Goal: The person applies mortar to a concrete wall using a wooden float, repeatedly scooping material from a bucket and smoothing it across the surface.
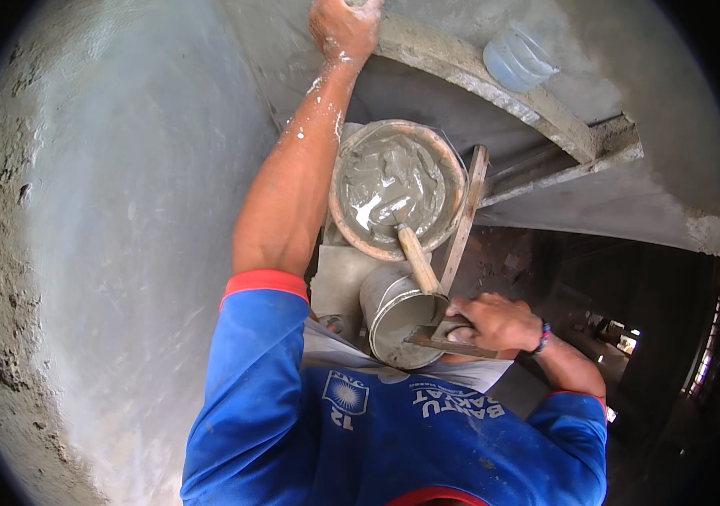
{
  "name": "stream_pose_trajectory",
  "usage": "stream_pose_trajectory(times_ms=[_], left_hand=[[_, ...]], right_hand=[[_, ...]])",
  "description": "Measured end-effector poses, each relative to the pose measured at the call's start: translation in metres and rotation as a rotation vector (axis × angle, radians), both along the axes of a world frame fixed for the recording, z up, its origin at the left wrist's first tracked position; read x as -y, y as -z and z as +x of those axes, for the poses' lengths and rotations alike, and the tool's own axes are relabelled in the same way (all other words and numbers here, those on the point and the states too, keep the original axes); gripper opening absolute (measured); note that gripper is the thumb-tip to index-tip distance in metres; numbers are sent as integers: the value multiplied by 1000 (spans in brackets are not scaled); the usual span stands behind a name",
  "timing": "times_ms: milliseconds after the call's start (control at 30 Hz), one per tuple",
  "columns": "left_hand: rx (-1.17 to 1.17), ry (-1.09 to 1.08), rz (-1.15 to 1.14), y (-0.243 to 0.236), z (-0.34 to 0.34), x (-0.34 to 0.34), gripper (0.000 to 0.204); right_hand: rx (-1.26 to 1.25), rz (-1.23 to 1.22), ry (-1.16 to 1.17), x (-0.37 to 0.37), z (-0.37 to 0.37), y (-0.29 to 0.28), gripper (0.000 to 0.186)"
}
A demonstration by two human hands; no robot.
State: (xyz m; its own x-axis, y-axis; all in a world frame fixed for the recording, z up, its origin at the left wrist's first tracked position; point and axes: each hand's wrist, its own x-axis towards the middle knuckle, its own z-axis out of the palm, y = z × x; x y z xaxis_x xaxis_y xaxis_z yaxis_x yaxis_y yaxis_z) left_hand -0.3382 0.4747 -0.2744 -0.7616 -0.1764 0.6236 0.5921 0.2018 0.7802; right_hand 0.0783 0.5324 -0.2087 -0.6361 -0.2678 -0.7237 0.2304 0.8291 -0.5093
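Note:
My right hand (499,322) is closed round the handle of a plastering trowel (440,339), held low over the rim of a grey bucket (374,295) with murky grey liquid inside. Just beyond it stands a round tub (341,211) of wet grey mortar (411,173). A wooden-handled tool (415,253) leans in the mortar, its head buried. At the top edge, by the wall and a concrete ledge, my left hand (345,32) is raised and closed. A bit of something pale grey shows at its fingers, mostly cut off by the frame.
A smooth plastered wall (132,236) rises on my left, rough along its outer edge. A curved concrete rib (486,76) bears a translucent plastic pail (518,59). Beside the tub runs a wooden plank (464,219). A dark lower space (630,287) opens at the right.

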Motion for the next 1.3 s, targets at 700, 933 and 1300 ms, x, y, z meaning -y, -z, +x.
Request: stream_pose_trajectory(times_ms=[700,933,1300], left_hand=[[38,-24,3,-3,0,-1,29],[-17,-63,-12,-2,-4,2,28],[7,1,-9,-7,1,3,28]], right_hand=[[-474,411,235,-59,-124,40,28],[-378,502,-21,-61,-156,71,25],[-137,217,-280,-78,-192,85,29]])
